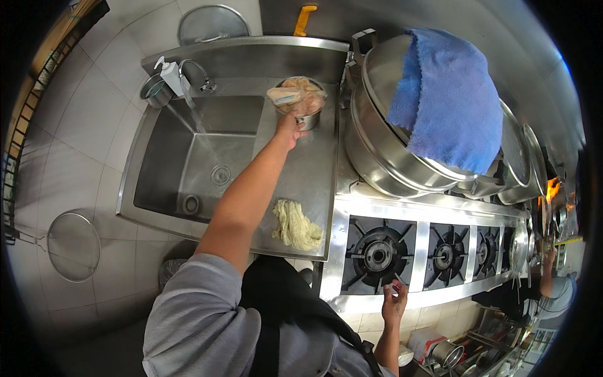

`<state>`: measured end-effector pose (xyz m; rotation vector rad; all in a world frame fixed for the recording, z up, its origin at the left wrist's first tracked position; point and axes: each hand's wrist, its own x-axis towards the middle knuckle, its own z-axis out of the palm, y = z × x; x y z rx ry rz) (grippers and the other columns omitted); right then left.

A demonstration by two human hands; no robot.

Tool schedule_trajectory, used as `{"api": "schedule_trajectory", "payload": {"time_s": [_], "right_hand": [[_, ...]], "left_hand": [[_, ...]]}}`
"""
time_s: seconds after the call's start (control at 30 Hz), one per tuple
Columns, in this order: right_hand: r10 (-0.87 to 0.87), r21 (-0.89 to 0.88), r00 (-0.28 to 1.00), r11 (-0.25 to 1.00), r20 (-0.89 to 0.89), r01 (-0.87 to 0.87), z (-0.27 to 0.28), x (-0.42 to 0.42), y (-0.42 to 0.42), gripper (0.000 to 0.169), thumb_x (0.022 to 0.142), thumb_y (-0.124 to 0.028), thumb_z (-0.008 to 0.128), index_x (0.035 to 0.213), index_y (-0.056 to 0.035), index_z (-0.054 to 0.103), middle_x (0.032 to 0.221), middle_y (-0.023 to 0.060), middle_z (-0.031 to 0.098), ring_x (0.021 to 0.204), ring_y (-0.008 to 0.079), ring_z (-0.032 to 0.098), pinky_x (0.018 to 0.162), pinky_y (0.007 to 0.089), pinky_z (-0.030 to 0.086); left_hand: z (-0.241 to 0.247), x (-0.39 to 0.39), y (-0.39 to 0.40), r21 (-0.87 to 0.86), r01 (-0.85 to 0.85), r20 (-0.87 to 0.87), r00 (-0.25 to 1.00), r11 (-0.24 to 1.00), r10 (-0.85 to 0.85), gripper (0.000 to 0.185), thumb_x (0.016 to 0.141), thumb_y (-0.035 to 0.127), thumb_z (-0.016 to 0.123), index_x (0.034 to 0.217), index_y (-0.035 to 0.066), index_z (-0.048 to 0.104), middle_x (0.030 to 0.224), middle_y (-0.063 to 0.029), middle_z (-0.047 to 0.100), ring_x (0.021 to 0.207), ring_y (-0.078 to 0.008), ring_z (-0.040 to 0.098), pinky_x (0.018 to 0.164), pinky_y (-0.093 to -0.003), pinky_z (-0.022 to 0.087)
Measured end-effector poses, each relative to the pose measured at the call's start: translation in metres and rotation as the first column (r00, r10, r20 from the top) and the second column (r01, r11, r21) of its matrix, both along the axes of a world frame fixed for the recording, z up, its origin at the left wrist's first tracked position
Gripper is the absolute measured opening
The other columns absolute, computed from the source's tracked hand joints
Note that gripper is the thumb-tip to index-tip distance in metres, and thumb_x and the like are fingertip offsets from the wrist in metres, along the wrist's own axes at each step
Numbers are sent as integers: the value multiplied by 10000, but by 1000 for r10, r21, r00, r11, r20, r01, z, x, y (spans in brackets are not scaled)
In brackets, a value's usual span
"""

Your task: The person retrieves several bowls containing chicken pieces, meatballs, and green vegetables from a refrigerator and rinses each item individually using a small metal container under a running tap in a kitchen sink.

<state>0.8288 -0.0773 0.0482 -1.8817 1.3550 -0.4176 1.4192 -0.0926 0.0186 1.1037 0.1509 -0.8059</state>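
My left hand (291, 131) reaches across the steel drainboard (301, 174) and grips the near side of a small metal pot (308, 123). Pale pinkish food that looks like raw meat (301, 96) fills that pot to above its rim, partly in or under plastic wrapping. Whether the pot rests fully on the board cannot be told. My right hand (395, 299) holds nothing; it hovers by the front edge of the gas range (372, 301) with its fingers apart. A crumpled yellowish cloth (297, 226) lies on the drainboard's near part.
Water runs from a curved faucet (200, 70) into the steel sink (221, 151). A soap dispenser (173, 77) stands behind it. A large steamer pot (381, 141) bears a blue towel (452, 99). Burners (378, 254) line the range. Far right, a co-worker (556, 287) stands near flames (552, 188).
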Motion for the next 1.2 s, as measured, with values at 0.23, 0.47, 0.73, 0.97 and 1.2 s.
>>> {"api": "schedule_trajectory", "payload": {"time_s": [0.23,0.47,0.73,0.97,1.2], "right_hand": [[196,15,966,980,-170,-196,18,53,-6,334,828,-151,689,1096,-21,538,1076,153,567,979,283,570,727,362,505],[309,88,912,951,-269,-296,31,86,-8,341,805,-112,693,1105,-40,549,1108,135,558,995,270,573,707,356,520],[160,100,936,986,-312,-135,31,73,2,354,792,-82,710,1103,-49,545,1064,91,566,983,221,560,715,334,467],[242,95,915,970,-322,-223,36,92,-4,378,784,-62,710,1112,-34,525,1053,106,554,969,250,548,774,344,455],[330,69,860,941,-390,-330,37,83,-12,376,789,-75,706,1121,-31,535,1066,139,551,963,274,554,732,352,480]], "left_hand": [[-25,7,-44,-67,238,131,965,969,-228,597,882,312,525,1421,116,360,1454,-36,374,1317,-238,340,1036,-565,266],[-64,61,-21,-15,392,347,865,920,-363,461,850,331,530,1268,137,566,1302,-45,554,1200,-216,483,908,-418,400],[-49,225,106,808,-568,512,540,159,-668,598,886,202,469,1417,-30,317,1524,-143,252,1434,-249,173,1163,-431,156],[-64,256,141,860,-510,317,494,25,-809,624,884,194,454,1443,-15,271,1537,-111,233,1443,-227,151,1162,-458,128],[-71,248,177,874,-483,209,471,-52,-857,642,878,222,482,1454,25,278,1557,-74,183,1442,-219,156,1161,-459,152]]}}
